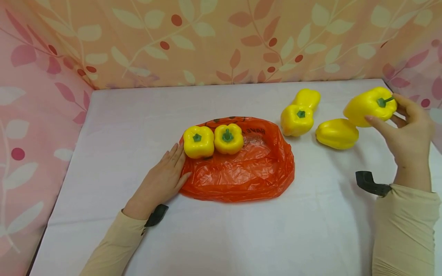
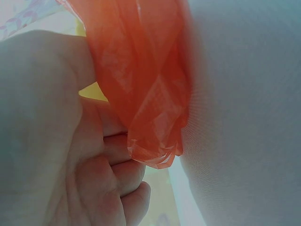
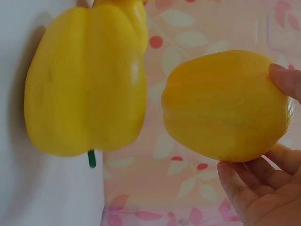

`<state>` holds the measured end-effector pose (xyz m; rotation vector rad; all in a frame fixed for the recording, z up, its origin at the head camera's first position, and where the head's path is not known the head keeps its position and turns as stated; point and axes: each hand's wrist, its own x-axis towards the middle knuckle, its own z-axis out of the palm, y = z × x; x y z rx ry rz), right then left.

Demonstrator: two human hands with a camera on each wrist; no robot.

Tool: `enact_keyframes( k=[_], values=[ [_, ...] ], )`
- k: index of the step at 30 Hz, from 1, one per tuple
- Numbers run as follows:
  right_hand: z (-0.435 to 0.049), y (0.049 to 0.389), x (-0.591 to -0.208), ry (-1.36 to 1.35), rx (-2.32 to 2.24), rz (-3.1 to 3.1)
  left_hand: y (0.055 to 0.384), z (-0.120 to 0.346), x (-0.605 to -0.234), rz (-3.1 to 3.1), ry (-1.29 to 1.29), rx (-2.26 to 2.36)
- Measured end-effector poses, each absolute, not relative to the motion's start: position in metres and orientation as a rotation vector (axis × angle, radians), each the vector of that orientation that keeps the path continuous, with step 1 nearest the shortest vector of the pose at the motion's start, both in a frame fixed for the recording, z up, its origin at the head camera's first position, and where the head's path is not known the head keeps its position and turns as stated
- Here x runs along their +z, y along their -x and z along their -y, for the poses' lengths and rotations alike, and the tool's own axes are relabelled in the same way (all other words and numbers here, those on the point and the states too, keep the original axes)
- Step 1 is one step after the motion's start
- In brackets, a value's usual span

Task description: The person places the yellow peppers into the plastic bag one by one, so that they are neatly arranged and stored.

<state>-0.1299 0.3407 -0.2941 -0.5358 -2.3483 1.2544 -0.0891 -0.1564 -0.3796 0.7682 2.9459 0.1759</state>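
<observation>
In my right hand (image 1: 409, 130) is a yellow bell pepper (image 1: 371, 106) with a green stem, gripped between thumb and fingers near its stem end. The right wrist view shows this bell pepper (image 3: 228, 106) held up off the table. My left hand (image 1: 162, 176) lies along the left side of a red plastic bag (image 1: 241, 172), fingers fairly straight against it. Two yellow bell peppers, one at the left (image 1: 198, 142) and one beside it (image 1: 228, 138), sit upright at the bag's back left. In the left wrist view the bag's edge (image 2: 141, 84) hangs by the thumb and fingers.
To the right of the bag, two yellow bell peppers stand close together, a front one (image 1: 297, 120) and a back one (image 1: 307, 99). Another bell pepper (image 1: 337, 134) lies on its side below the held one. Floral cloth (image 1: 221, 46) walls the white table (image 1: 241, 237).
</observation>
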Motion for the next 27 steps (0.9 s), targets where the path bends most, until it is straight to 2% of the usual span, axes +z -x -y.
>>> enact_keyframes(
  k=[8, 27],
  values=[
    [-0.316, 0.128, -0.288, 0.256, 1.363, 2.223, 0.089, 0.157, -0.379, -2.946, -0.770, 0.173],
    [-0.286, 0.119, -0.285, -0.003, 1.315, 2.326, 0.089, 0.156, -0.379, -2.950, -0.764, 0.176]
  ],
)
